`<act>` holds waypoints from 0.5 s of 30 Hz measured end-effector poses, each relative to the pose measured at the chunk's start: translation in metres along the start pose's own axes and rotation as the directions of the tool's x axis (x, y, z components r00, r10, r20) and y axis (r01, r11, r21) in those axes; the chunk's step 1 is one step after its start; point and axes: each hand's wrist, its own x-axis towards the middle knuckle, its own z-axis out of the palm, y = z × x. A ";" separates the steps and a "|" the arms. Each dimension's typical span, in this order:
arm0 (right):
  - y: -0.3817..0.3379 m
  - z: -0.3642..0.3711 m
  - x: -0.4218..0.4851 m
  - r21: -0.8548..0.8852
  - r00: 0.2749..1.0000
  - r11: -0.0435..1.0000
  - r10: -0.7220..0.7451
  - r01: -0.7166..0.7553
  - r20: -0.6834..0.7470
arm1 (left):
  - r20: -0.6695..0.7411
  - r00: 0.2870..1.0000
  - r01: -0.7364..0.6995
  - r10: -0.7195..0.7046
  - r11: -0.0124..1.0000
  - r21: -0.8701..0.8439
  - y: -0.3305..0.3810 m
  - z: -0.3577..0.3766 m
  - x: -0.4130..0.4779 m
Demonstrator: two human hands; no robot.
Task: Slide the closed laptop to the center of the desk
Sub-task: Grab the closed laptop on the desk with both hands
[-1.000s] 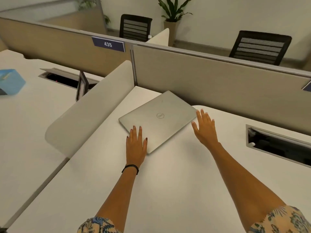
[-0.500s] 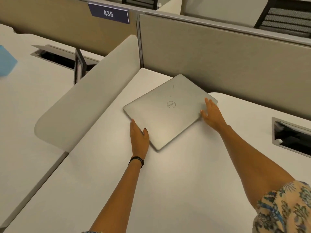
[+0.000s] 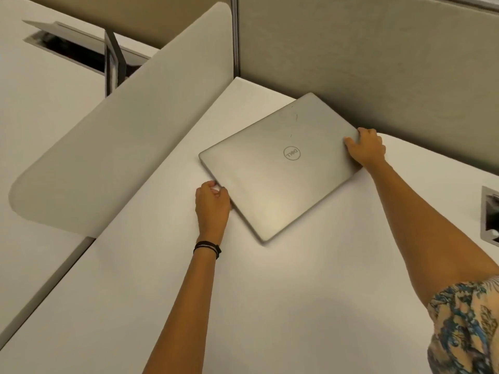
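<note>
A closed silver laptop (image 3: 278,168) lies flat and skewed on the white desk (image 3: 270,306), in the far corner near the fabric partition. My left hand (image 3: 213,203) curls around its near-left edge, fingers tucked at the rim. At the far-right corner my right hand (image 3: 366,149) grips the laptop, thumb on the lid. Both hands touch the laptop.
A beige fabric partition (image 3: 378,55) runs along the back. A rounded white divider panel (image 3: 121,141) borders the desk's left side. A cable cutout (image 3: 490,217) opens in the desk at the right edge. The neighbouring desk has an open cable flap (image 3: 81,47).
My hands have gone from flat and hovering beside the laptop to closed on its left edge and right corner. The view has moved closer and tilted down.
</note>
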 end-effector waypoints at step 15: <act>-0.019 -0.015 0.045 0.446 0.967 0.861 0.181 -0.243 0.177 | 0.110 0.983 0.143 -0.145 0.989 0.023 0.005 0.000 0.005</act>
